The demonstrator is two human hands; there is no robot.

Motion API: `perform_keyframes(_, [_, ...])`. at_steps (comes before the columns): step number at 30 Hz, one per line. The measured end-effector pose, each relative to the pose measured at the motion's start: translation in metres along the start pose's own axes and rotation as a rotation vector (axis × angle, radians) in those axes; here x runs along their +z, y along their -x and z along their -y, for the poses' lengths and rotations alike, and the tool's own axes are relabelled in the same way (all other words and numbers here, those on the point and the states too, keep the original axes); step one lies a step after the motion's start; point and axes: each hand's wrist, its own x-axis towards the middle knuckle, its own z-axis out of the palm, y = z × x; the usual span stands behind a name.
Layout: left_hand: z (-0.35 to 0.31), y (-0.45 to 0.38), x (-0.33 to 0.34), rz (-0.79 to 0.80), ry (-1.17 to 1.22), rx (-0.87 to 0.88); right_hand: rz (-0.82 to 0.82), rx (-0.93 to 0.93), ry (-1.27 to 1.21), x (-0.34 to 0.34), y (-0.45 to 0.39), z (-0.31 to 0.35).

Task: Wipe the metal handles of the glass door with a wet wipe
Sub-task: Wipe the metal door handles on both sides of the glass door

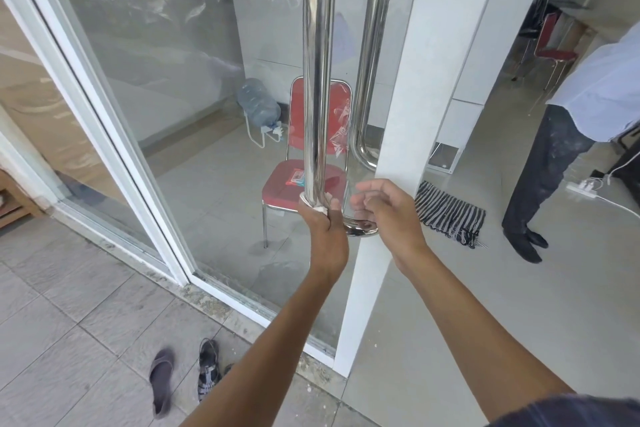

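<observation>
currently left hand (323, 229) grips wet wipe (318, 206) wrapped round the near handle (317, 80), low; right hand (388, 215) alongside, loosely curled, apparently holding nothing.

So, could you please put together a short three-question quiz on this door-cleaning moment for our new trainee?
1. True or false: the left hand holds the wet wipe wrapped round the lower end of the near metal handle.
2. The right hand is: A) gripping the far handle; B) by the bottom bend of the near handle, fingers loosely curled, holding nothing; C) flat on the glass.
3. What stands behind the glass door, directly past the handles?

Key: 1 true. 2 B. 3 a red chair with a small packet on its seat.
</observation>
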Motion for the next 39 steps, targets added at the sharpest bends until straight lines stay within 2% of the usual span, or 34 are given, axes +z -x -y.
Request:
perform_keyframes(4, [0.001, 0.025, 0.002, 0.020, 0.041, -0.078, 0.190, -0.033, 0.078, -0.003, 0.011, 0.003])
perform_keyframes(8, [0.004, 0.044, -0.005, 0.013, 0.106, -0.129, 0.203, -0.052, 0.148, -0.002, 0.013, -0.003])
perform_keyframes(12, [0.005, 0.055, -0.004, 0.036, 0.136, -0.132, 0.286, -0.190, 0.415, 0.003, 0.013, -0.010])
perform_keyframes(16, [0.001, 0.064, -0.010, 0.037, 0.075, -0.112, 0.173, -0.301, 0.644, 0.013, 0.013, -0.013])
perform_keyframes(19, [-0.006, 0.061, -0.016, -0.030, 0.093, -0.066, 0.017, -0.307, 0.736, 0.014, 0.005, -0.009])
perform_keyframes(21, [-0.009, 0.058, -0.020, -0.079, 0.093, -0.047, -0.021, -0.325, 0.787, 0.015, 0.000, -0.007])
perform_keyframes(24, [-0.008, 0.053, -0.024, -0.116, 0.097, -0.069, 0.023, -0.373, 0.894, 0.027, 0.003, -0.009])
perform_keyframes(30, [-0.012, 0.052, -0.022, -0.132, 0.163, -0.100, 0.137, -0.346, 1.136, 0.037, 0.003, -0.023])
perform_keyframes(32, [-0.012, 0.050, -0.021, -0.131, 0.165, -0.105, 0.135, -0.374, 1.152, 0.033, 0.000, -0.027])
perform_keyframes(36, [-0.009, 0.049, -0.022, -0.106, 0.142, -0.117, 0.017, -0.472, 1.069, 0.025, 0.006, -0.039])
perform_keyframes(39, [-0.009, 0.047, -0.024, -0.055, 0.112, -0.122, -0.038, -0.413, 1.037, 0.027, 0.001, -0.035])
